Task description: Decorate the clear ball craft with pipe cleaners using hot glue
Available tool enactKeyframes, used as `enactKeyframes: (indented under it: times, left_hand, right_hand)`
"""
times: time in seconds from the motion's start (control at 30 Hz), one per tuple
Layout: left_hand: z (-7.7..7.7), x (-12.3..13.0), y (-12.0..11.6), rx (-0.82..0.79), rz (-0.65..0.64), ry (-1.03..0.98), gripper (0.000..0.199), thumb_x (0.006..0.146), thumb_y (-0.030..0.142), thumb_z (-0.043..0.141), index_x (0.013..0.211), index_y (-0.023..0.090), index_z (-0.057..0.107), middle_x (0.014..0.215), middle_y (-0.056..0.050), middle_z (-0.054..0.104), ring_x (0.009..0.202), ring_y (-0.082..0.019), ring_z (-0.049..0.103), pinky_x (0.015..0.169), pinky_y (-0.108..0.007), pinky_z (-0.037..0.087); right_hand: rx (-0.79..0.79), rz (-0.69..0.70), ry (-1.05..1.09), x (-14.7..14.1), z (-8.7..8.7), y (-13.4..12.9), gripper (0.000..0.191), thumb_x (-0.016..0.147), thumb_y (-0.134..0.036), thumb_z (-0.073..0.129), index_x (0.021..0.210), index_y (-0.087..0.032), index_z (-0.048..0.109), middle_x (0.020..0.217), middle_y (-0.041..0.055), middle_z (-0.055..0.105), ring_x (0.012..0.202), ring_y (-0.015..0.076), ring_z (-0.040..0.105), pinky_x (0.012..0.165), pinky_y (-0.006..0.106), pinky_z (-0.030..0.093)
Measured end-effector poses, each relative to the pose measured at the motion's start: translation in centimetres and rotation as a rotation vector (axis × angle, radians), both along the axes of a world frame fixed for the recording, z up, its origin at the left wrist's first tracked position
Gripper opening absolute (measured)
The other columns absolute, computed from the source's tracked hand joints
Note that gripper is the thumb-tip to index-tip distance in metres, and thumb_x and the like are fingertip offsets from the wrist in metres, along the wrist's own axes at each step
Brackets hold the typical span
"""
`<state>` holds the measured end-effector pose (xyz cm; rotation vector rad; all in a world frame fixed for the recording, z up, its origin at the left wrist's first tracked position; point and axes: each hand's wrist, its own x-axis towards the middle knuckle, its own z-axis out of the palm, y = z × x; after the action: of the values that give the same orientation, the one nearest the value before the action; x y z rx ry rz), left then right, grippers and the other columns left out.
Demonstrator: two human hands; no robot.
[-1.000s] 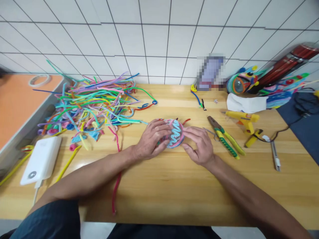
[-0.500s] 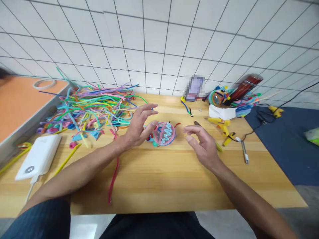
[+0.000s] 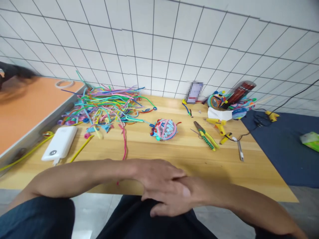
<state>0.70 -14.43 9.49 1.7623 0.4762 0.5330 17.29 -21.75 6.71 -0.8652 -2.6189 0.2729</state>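
Pipe-cleaner ornament [image 3: 166, 129] sits on the worktop [image 3: 154, 150], between the pile of loose stems [image 3: 107, 104] and the pliers [image 3: 207, 140]. Nearer me, my left hand [image 3: 159, 174] and right hand [image 3: 171, 200] overlap, touching, both loosely open.

A white power bank [image 3: 59, 143] lies on the table [image 3: 154, 151] — a pale ring [image 3: 64, 87] on the orange surface [image 3: 32, 109], a red flask [image 3: 240, 93] near the tiled wall [image 3: 165, 49].
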Motion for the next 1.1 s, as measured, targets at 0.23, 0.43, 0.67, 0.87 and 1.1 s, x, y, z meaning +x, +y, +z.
enactKeyframes:
  times: [0.23, 0.43, 0.67, 0.87, 1.1]
  left_hand:
    - [-6.6, -3.7, 2.0, -1.032, 0.303, -0.085, 0.056, 0.088, 0.060, 0.089, 0.122, 0.021, 0.069, 0.124, -0.012, 0.081, 0.091, -0.023, 0.083, 0.081, -0.034, 0.064]
    - [-8.5, -0.6, 3.8, -1.120, 0.496, -0.361, 0.042, 0.094, 0.049, 0.084, 0.121, 0.021, 0.066, 0.139, -0.013, 0.073, 0.105, -0.024, 0.083, 0.097, -0.037, 0.066]
    - [-7.7, 0.1, 8.6, -0.960, 0.553, -0.434, 0.052, 0.086, 0.047, 0.094, 0.122, 0.023, 0.064, 0.122, -0.006, 0.079, 0.096, -0.019, 0.081, 0.082, -0.030, 0.064]
    - [-8.9, 1.1, 13.8, -0.819, 0.545, -0.404, 0.059, 0.071, 0.041, 0.102, 0.114, 0.020, 0.069, 0.103, -0.003, 0.080, 0.084, -0.016, 0.075, 0.072, -0.025, 0.056]
    - [-10.6, 1.2, 15.1, -0.634, 0.464, -0.436, 0.055, 0.068, 0.033, 0.099, 0.115, 0.020, 0.074, 0.124, -0.007, 0.079, 0.106, -0.021, 0.075, 0.094, -0.033, 0.057]
  right_hand:
    - [-0.413, -0.400, 0.467, 9.6, 2.7, 11.3, 0.034, 0.108, -0.053, 0.065, 0.113, -0.024, 0.082, 0.110, 0.0058, 0.086, 0.101, 0.0221, 0.082, 0.092, 0.038, 0.065]
    - [-0.445, -0.521, 0.589, 10.9, -4.0, 18.4, 0.072, 0.101, -0.080, 0.056, 0.138, -0.022, 0.076, 0.137, 0.0166, 0.080, 0.120, 0.0294, 0.078, 0.101, 0.050, 0.065]
    - [-0.456, -0.513, 0.762, 10.0, -6.2, 16.0, 0.054, 0.109, -0.067, 0.056, 0.132, -0.021, 0.074, 0.127, 0.0114, 0.083, 0.116, 0.0270, 0.079, 0.092, 0.042, 0.068]
    - [-0.351, -0.623, 0.949, 8.6, -7.3, 15.0, 0.048, 0.103, -0.067, 0.066, 0.125, -0.024, 0.072, 0.128, 0.0108, 0.080, 0.120, 0.0286, 0.076, 0.107, 0.047, 0.062]
    - [-0.477, -0.707, 0.993, 8.2, -8.8, 15.2, 0.055, 0.092, -0.077, 0.073, 0.115, -0.027, 0.070, 0.115, 0.0077, 0.080, 0.107, 0.0293, 0.075, 0.101, 0.048, 0.061]
